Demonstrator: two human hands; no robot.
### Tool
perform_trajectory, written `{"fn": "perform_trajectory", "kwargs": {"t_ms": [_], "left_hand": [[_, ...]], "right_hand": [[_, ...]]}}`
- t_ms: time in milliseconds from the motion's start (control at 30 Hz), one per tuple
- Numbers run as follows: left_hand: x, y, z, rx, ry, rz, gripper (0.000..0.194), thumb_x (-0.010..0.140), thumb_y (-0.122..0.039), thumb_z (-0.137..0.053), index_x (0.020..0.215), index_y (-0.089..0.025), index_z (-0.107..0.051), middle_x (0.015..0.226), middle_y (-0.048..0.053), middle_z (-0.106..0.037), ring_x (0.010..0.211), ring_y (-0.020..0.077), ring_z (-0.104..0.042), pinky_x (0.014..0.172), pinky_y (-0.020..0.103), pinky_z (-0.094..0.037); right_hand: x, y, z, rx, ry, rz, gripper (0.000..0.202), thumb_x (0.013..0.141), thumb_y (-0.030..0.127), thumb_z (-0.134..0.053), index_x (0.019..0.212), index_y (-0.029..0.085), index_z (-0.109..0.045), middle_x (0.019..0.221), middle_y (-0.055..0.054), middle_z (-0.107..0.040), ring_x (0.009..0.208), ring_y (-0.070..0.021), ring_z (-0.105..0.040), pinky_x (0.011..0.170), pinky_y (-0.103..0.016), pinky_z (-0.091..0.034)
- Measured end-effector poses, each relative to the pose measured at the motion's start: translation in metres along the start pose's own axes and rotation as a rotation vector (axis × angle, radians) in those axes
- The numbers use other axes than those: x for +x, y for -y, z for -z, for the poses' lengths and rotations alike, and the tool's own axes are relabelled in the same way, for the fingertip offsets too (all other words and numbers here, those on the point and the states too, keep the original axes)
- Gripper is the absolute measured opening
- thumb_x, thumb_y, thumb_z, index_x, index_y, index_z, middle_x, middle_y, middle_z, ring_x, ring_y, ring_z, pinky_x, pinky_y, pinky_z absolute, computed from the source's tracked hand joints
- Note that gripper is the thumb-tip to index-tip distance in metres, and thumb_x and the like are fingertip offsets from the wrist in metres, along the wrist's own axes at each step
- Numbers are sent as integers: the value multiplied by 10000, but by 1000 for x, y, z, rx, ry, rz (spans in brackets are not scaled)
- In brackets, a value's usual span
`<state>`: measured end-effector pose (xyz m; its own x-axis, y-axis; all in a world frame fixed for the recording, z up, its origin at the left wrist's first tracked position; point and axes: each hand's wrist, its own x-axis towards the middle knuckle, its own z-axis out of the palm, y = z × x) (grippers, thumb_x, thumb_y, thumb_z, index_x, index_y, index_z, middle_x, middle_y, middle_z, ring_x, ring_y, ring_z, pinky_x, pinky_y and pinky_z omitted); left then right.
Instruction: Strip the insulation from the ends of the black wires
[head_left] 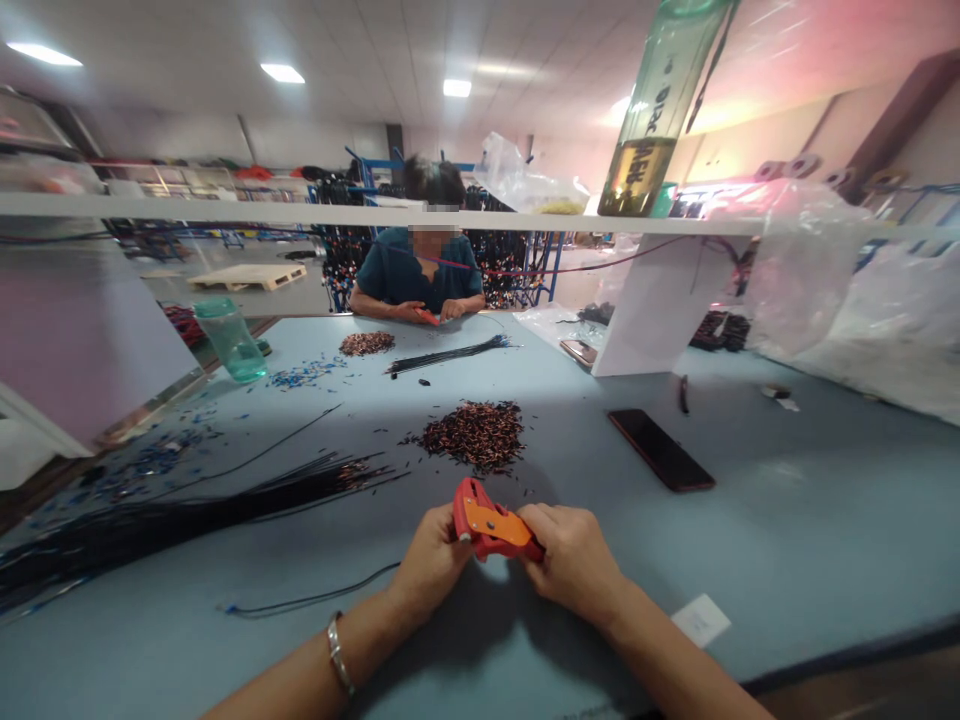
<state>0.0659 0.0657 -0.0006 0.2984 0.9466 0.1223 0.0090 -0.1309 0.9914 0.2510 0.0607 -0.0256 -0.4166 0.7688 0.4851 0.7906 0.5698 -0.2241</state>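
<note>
My right hand [574, 560] is wrapped round the handles of a red and orange hand tool [491, 525]. At the tool's jaw end, my left hand [433, 560] has its fingers closed on a black wire [322, 600], which trails left across the table to a blue tip. A pile of small dark and copper-coloured pieces [476, 435] lies just beyond the tool. To the left stretches a long bundle of black wires [195, 520], its copper-coloured ends pointing toward the pile.
A black phone [660, 450] lies right of the pile, a white label [701, 620] near my right forearm. Across the table sits a person [420, 270] beside another wire bundle [450, 353]. A green bottle [231, 340] stands back left; a shelf [300, 212] spans above.
</note>
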Motion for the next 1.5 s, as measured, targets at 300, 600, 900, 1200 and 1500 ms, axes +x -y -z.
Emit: {"fn": "perform_trajectory", "kwargs": {"t_ms": [300, 600, 900, 1200, 1500], "left_hand": [[2, 11, 1, 68, -148, -23, 405, 713, -552, -691, 641, -156, -657, 557, -13, -540, 550, 132, -451, 549, 229, -383], [5, 13, 1, 228, -299, 22, 278, 787, -441, -622, 741, -175, -688, 630, -10, -590, 606, 152, -489, 579, 233, -384], [5, 10, 3, 352, -306, 49, 264, 823, -419, -551, 720, -188, -627, 580, -34, -499, 567, 146, -458, 549, 233, -354], [1, 13, 1, 412, -230, -11, 249, 899, -377, -488, 777, -195, -606, 640, -13, -567, 597, 149, -520, 575, 235, -393], [4, 17, -4, 692, 128, -208, 177, 875, -161, -454, 778, -199, -598, 1143, 101, -684, 1099, 256, -611, 950, 401, -390]], "right_hand": [[8, 0, 7, 97, -23, -98, 233, 684, 155, -572, 905, 177, -644, 792, -67, -713, 663, -204, -624, 607, -277, -417], [16, -4, 31, 1400, 233, -611, 293, 733, 379, -694, 920, 155, -667, 735, -23, -672, 679, -194, -647, 648, -329, -508], [9, -2, 26, 1914, 241, -792, 336, 720, 321, -679, 1016, 163, -663, 841, -47, -679, 738, -194, -683, 728, -346, -530], [10, -17, 31, 1890, 35, -879, 265, 751, 325, -627, 946, 157, -690, 799, -59, -665, 731, -214, -661, 742, -389, -548], [11, -23, 30, 1960, -11, -938, 258, 681, 248, -736, 910, 129, -726, 768, -54, -730, 702, -205, -685, 677, -316, -546]]}}
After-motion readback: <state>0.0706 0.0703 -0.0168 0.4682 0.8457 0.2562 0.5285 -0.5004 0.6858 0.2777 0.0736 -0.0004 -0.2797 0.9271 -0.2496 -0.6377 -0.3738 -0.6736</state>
